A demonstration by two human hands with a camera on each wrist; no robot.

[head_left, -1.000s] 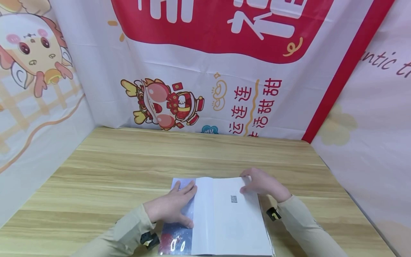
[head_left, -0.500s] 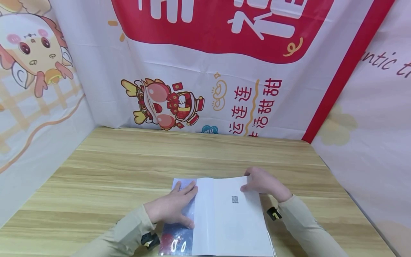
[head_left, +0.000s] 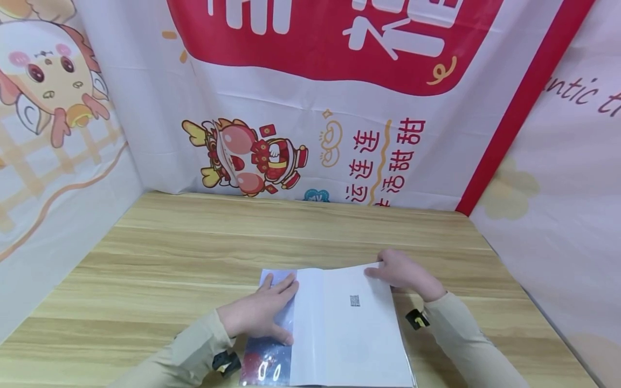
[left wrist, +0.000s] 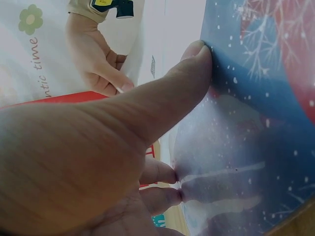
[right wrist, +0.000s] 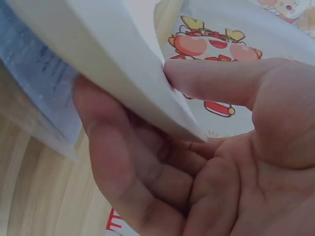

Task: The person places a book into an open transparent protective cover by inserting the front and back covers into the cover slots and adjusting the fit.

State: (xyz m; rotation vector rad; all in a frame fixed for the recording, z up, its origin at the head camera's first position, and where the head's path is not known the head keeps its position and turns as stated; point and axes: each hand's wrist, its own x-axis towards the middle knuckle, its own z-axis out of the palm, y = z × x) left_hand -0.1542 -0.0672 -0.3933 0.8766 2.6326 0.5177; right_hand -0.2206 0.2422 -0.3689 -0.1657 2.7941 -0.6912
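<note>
An open book [head_left: 361, 342] lies near the table's front edge, showing a white page with a small QR code [head_left: 355, 300]. Its blue, snow-speckled inner cover [head_left: 269, 358] extends on the left. My left hand [head_left: 257, 312] rests on that cover, fingers spread and thumb [left wrist: 197, 64] touching its glossy surface. At the far right corner, my right hand [head_left: 405, 275] grips a thick block of pages [right wrist: 123, 64], thumb on top and curled fingers underneath. That corner is lifted. In the right wrist view, the back cover [right wrist: 39, 73] with a clear plastic edge hangs apart below the pages.
Wood-grain table [head_left: 233, 231] surrounds the book. Printed white and red cloth [head_left: 310, 91] hangs along the back, with more cloth at the left and right sides. A black wrist mount [head_left: 226, 364] sits on the left sleeve, and another [head_left: 417, 319] on the right.
My right hand has moved slightly up and to the right, raising the far right corner of the pages. My left hand stays in place on the cover.
</note>
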